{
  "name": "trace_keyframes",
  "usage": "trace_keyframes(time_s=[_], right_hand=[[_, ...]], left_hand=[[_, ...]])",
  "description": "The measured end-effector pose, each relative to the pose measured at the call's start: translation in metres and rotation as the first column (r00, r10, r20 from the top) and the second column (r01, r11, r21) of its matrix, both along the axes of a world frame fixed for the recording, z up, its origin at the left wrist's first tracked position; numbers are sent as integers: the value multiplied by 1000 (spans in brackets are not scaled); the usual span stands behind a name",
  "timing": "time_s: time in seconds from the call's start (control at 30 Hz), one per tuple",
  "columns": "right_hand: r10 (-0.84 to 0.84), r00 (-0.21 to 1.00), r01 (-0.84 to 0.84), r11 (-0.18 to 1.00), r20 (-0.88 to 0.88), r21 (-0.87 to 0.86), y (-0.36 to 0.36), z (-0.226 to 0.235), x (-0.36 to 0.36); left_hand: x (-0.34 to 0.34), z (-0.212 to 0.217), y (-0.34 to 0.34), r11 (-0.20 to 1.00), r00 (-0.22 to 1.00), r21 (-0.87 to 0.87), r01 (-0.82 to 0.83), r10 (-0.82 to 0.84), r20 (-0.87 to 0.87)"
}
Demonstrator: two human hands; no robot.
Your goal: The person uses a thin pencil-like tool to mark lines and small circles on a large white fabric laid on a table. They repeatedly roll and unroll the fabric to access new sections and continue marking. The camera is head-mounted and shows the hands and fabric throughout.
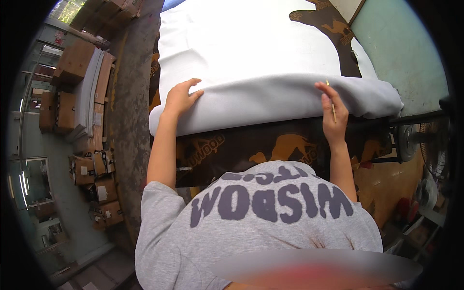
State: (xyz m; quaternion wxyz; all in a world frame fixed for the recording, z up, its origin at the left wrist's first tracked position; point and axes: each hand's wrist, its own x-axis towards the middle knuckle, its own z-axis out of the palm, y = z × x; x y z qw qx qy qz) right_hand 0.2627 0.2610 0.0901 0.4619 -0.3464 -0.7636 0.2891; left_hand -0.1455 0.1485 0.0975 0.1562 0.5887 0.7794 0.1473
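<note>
A large white sheet, leather-like with an irregular edge [251,43], covers most of the table. Its near end is turned over into a thick roll with a pale grey face [270,99], running from left to right in front of me. My left hand [180,100] rests on the left part of this roll, open, thumb and fingers spread apart. Over the right part of the roll is my right hand [334,113], its fingers closed on a thin pale yellow stick [334,114] that looks like a slim pen or refill; its exact kind is unclear.
Beneath the sheet, the table bears a dark brown cover with orange camel figures [285,145]. A pale green wall [401,53] borders the right side, with a fan [432,145] below it. Cardboard boxes [72,63] and upright panels stand across the floor at left.
</note>
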Motion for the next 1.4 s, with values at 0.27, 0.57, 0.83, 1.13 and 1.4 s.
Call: trace_keyframes(time_s=[0.27,0.57,0.83,1.13,1.4], right_hand=[[105,702,-214,975,704,68,21,-50,-28],[105,744,-238,965,660,115,37,-24,-36],[718,379,-381,696,584,-609,8,52,-3],[582,765,-441,786,277,-434,20,7,-86],[746,666,-633,563,-1,-531,8,-27,-217]], left_hand=[[62,-51,-30,968,954,63,241,-224,-198],[64,-22,-27,979,971,2,205,-203,-129],[84,46,-75,678,792,-475,561,-273,546],[168,-48,3,901,855,106,421,-433,287],[178,-82,23,912,736,248,325,-409,540]])
